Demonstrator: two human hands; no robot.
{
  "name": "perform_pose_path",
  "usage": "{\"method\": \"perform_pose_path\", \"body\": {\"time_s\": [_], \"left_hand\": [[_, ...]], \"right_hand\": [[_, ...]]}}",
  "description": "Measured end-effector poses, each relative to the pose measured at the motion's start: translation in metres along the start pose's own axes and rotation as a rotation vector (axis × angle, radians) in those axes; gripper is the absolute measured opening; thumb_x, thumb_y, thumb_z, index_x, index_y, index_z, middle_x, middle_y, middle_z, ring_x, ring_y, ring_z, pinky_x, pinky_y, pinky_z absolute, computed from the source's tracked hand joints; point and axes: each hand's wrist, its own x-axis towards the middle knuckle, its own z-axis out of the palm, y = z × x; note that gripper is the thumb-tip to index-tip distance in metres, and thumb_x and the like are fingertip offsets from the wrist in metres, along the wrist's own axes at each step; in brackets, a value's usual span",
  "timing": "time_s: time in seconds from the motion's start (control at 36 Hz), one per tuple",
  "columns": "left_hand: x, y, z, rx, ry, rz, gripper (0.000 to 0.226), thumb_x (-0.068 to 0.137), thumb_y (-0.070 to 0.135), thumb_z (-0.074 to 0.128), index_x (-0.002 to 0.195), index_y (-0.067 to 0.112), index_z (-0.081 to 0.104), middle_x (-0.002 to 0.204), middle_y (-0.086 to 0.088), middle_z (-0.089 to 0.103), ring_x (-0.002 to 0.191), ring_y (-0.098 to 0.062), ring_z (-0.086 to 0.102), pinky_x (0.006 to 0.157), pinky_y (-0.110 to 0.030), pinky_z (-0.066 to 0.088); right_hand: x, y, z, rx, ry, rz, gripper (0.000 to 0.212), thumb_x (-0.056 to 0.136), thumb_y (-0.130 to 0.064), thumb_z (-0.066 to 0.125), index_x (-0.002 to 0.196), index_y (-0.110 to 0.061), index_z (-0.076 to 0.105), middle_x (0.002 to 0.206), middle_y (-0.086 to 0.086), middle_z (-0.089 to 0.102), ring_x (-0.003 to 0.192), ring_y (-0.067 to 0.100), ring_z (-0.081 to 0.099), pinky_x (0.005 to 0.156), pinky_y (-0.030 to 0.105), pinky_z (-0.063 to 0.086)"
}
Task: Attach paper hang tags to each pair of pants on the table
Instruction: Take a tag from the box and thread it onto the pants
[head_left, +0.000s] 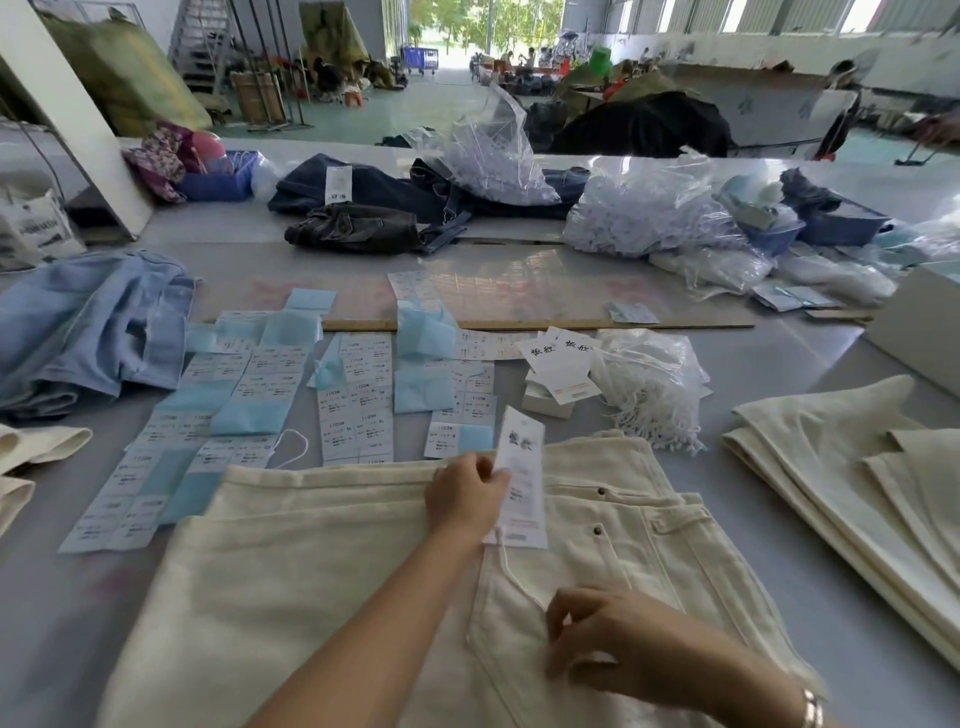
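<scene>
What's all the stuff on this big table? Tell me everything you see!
cream pants: one pair, cream, spread at the near edge under both hands
hang tag: one, white, lying on the pants
folded pants: a stack, cream, right side
light blue jeans: one, pale blue, left
dark jeans: a few, navy, far side
sticker sheets: many, white and blue, middle
spare tags: small pile, white, middle
string bags: several, clear plastic, far right
left hand: pinches the hang tag
right hand: on the pants, fingers curled

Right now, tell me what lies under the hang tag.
The hang tag, pinched by the left hand, lies over cream pants. Its string trails toward the right hand. The fabric beneath is covered.
</scene>
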Motion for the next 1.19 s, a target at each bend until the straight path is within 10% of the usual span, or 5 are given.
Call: {"method": "perform_pose_path", "body": {"time_s": [0.17,0.28,0.36,0.56,1.19], "left_hand": [[0.004,-0.012,-0.046,-0.425,-0.134,-0.055,0.025,0.090,-0.004,0.048,0.095,0.020,0.053,0.099,-0.003,0.066,0.093,-0.024,0.062,0.080,-0.037,0.053],[-0.001,-0.013,-0.063,-0.487,-0.142,-0.073,0.020,0.089,0.005,0.042,0.081,0.011,0.059,0.076,-0.007,0.060,0.076,-0.024,0.054,0.066,-0.031,0.040],[-0.013,-0.011,-0.068,-0.393,-0.074,0.091,0.031,0.097,0.025,0.050,0.076,0.003,0.060,0.069,-0.014,0.060,0.067,-0.022,0.051,0.061,-0.032,0.033],[-0.045,-0.006,-0.057,-0.383,-0.054,0.368,0.042,0.086,0.049,0.056,0.063,0.017,0.043,0.050,0.011,0.041,0.049,-0.006,0.036,0.051,-0.024,0.030],[-0.058,-0.017,-0.049,-0.342,-0.088,0.372,0.040,0.083,0.059,0.051,0.073,0.020,0.054,0.059,0.009,0.056,0.055,-0.006,0.050,0.053,-0.023,0.038]], "right_hand": [[0.010,0.003,0.014,-0.069,0.278,-0.069,0.012,0.089,-0.030,0.061,0.082,-0.023,0.067,0.093,-0.008,0.063,0.086,0.009,0.054,0.083,0.023,0.042],[0.025,0.001,0.006,0.864,0.765,0.271,0.016,0.079,-0.004,0.068,0.069,-0.013,0.059,0.090,0.004,0.072,0.101,0.013,0.064,0.093,0.026,0.044],[0.041,-0.002,-0.008,1.575,0.953,0.346,0.009,0.072,-0.005,0.061,0.068,-0.007,0.053,0.068,0.015,0.065,0.071,0.024,0.066,0.074,0.035,0.057],[0.067,-0.027,-0.015,1.420,0.859,0.372,0.011,0.071,-0.022,0.068,0.075,-0.012,0.065,0.052,-0.003,0.027,0.045,0.009,0.021,0.042,0.020,0.024],[0.063,-0.032,-0.003,1.237,0.843,0.397,0.014,0.089,-0.008,0.059,0.079,-0.009,0.070,0.051,-0.005,0.041,0.046,0.008,0.032,0.047,0.023,0.034]]}}
